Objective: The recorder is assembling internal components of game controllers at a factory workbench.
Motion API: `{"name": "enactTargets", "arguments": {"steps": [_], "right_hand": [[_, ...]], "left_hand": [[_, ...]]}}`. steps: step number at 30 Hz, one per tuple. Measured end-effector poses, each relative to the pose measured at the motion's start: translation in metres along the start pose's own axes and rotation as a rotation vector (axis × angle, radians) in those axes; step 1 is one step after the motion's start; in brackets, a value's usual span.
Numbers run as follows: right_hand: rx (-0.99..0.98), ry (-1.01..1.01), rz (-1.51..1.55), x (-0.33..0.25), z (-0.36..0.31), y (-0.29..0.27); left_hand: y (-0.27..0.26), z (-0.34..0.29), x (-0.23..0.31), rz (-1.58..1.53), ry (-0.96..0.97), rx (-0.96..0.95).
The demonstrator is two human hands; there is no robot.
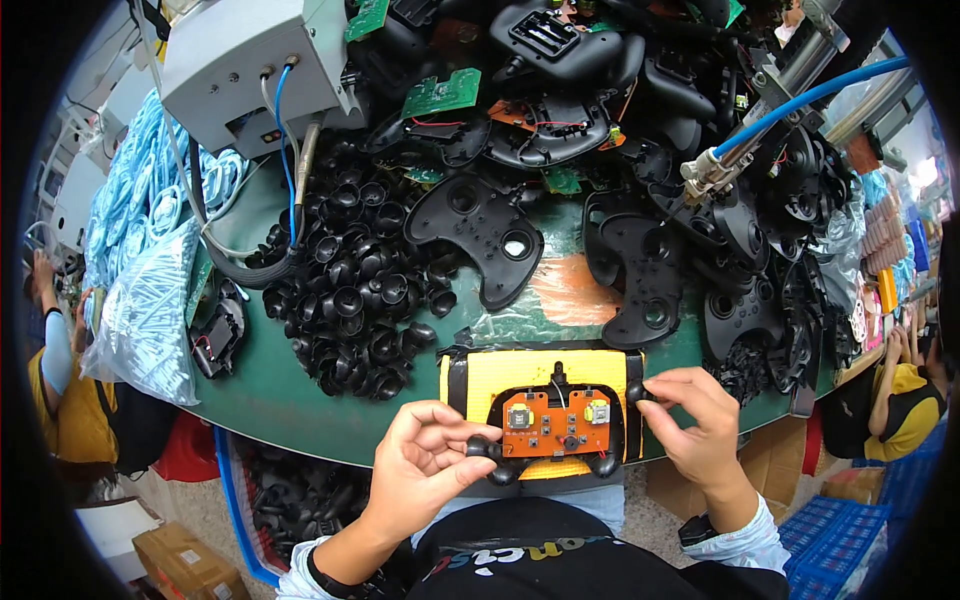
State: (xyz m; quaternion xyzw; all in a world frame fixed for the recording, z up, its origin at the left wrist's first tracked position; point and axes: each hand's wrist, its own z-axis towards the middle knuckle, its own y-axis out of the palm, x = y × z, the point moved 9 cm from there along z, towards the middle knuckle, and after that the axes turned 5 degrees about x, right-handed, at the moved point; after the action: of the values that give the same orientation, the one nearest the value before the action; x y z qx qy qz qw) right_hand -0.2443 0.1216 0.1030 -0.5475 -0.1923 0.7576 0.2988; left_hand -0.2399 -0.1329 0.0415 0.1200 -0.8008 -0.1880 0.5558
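Observation:
An open black game controller shell rests on a yellow pad in front of me, at the table's near edge. Inside it sits an orange circuit board with a joystick module on each side. Left of the board, my left hand pinches a black thumbstick cap between thumb and fingers. At the board's right, my right hand pinches another black thumbstick cap. Both caps are beside the joystick modules, not on them.
A heap of black thumbstick caps lies left of centre. Controller shells and green boards pile up at the back. A grey machine box and a bag of blue cables stand left; a metal tool with blue hose hangs right.

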Motion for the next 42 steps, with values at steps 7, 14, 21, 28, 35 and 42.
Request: {"name": "enactTargets", "arguments": {"steps": [7, 14, 21, 28, 35, 42], "right_hand": [[-0.064, -0.296, 0.003, -0.055, 0.009, 0.009], [-0.116, -0.293, -0.058, -0.057, 0.012, 0.022], [-0.156, -0.270, -0.063, -0.058, 0.013, 0.025], [-0.235, -0.297, -0.067, -0.058, 0.017, 0.027], [-0.358, -0.280, 0.006, -0.058, 0.020, 0.033], [-0.437, -0.165, -0.047, -0.055, 0.027, 0.033]], "left_hand": [[0.004, 0.004, 0.030, 0.294, 0.175, 0.001], [0.038, 0.015, 0.053, 0.717, 0.523, -0.075], [0.049, 0.023, 0.048, 1.038, 0.604, -0.092], [0.055, 0.023, 0.049, 1.098, 0.594, -0.174], [0.058, 0.021, 0.047, 1.137, 0.598, -0.228], [0.066, 0.017, 0.057, 1.190, 0.671, -0.207]]}}
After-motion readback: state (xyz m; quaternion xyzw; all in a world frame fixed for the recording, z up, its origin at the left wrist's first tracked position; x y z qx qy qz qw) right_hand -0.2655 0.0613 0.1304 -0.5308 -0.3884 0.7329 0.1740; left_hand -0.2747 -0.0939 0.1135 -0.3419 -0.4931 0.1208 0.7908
